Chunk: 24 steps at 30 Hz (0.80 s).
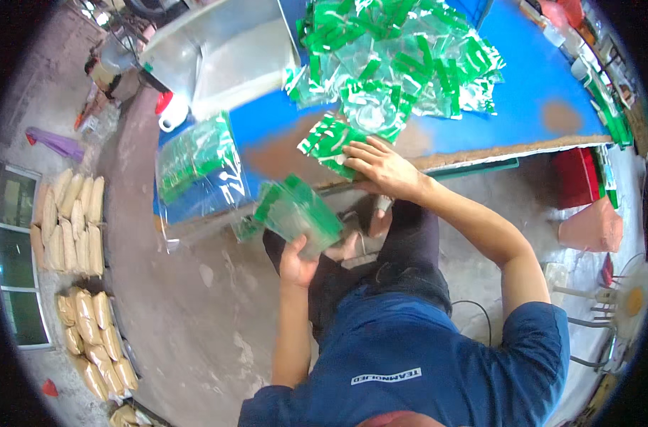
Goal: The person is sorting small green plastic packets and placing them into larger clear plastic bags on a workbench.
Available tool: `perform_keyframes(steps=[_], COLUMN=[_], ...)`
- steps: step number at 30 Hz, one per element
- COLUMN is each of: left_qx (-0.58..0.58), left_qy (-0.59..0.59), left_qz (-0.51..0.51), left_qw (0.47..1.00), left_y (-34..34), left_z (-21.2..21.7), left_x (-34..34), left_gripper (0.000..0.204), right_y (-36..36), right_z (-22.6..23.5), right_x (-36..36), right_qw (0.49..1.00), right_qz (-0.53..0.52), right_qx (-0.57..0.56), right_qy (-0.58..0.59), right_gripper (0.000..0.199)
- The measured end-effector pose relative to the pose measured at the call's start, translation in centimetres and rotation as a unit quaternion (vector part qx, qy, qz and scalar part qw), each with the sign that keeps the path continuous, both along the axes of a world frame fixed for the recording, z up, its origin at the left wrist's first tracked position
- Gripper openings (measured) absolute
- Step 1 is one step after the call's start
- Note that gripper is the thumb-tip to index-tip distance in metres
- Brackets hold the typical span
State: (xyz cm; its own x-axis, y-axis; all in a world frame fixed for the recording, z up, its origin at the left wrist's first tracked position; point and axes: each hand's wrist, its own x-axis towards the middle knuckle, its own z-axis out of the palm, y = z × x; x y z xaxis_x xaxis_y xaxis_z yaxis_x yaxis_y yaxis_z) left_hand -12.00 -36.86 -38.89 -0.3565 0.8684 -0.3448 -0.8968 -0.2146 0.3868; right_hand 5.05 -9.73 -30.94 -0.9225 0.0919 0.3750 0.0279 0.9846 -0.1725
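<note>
My left hand [299,265] is closed on a small stack of green-and-clear plastic bags [302,213], held in front of the table edge above my lap. The stack is a little blurred. At the table's front edge my right hand [387,169] rests on a green-printed plastic bag [329,144], fingers stretched over it and its thumb mostly hidden. Behind that hand a loose heap of similar bags [402,60] covers the middle of the table. Left of my hands lies a large clear bag [201,167] with green packets inside, its loose end hanging over the edge.
The blue table [523,92] has worn brown patches and a ragged front edge. A metal tray [231,64] and a white container with a red cap [173,112] stand at its far left. Filled sacks [71,220] are stacked at left. At right are a red bin [575,178] and a fan [630,302].
</note>
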Motion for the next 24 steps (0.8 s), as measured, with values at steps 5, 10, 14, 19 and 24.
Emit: perform_keyframes(steps=[5, 10, 14, 19, 24], left_qx=[0.162, 0.075, -0.018, 0.097, 0.001], left_qy=[-0.043, -0.067, 0.052, -0.02, -0.028], left_qz=[-0.071, -0.032, 0.027, -0.002, 0.057], left_qw=[0.983, 0.994, 0.998, 0.995, 0.998], left_y=[2.6, 4.5, 2.6, 0.6, 2.1], left_z=[4.1, 4.5, 2.5, 1.9, 0.9], left_x=[1.1, 2.3, 1.4, 0.4, 0.6], left_gripper=[0.074, 0.065, 0.058, 0.055, 0.046], right_y=[-4.7, -8.6, -0.5, -3.4, -4.8], right_z=[0.4, 3.5, 1.5, -1.7, 0.7], right_x=[-1.7, -2.7, -3.0, -2.0, -3.5], right_qw=[0.849, 0.735, 0.922, 0.981, 0.98], right_qz=[-0.151, -0.196, -0.334, -0.192, -0.008], right_qx=[-0.394, -0.638, -0.002, -0.001, -0.201], right_qy=[0.318, 0.121, 0.197, 0.001, -0.009], right_gripper=[0.016, 0.035, 0.053, 0.057, 0.041])
